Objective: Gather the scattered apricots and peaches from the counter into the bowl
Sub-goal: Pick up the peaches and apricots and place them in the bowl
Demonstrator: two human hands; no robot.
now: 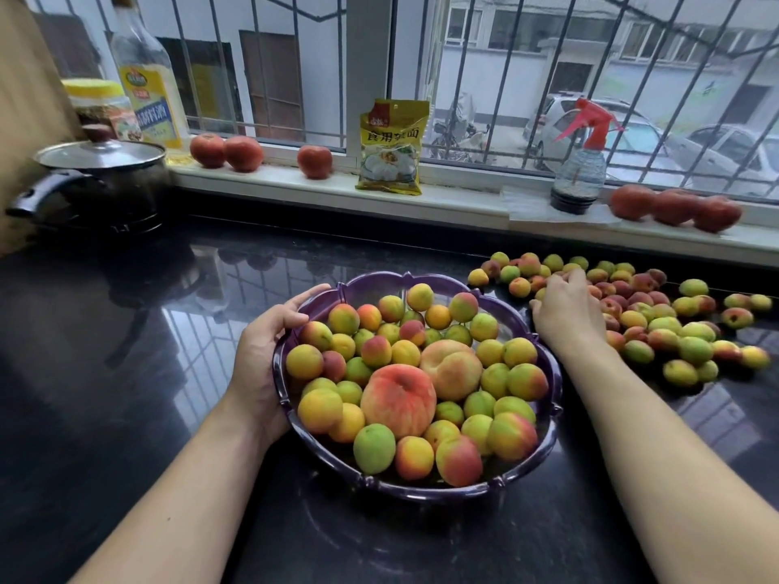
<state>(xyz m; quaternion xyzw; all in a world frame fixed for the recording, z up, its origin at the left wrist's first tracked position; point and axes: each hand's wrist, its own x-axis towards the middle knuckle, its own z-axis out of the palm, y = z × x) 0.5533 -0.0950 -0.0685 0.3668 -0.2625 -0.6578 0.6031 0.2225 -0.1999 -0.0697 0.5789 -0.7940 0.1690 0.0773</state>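
Forearms run off the bottom edge of the frame. Bare black surface (pixel 105 394) lies open at lower left. At centre the purple bowl (pixel 548 440) holds two peaches (pixel 398 400) among many apricots; the left hand (pixel 263 356) grips its left rim, thumb over the edge. Right of the bowl, the right hand (pixel 567 316) lies knuckles-up on the scattered apricots (pixel 691 335), its fingertips hidden, so whether it grasps any cannot be told. Farther back, the pot (pixel 101 179) at upper left is blurred.
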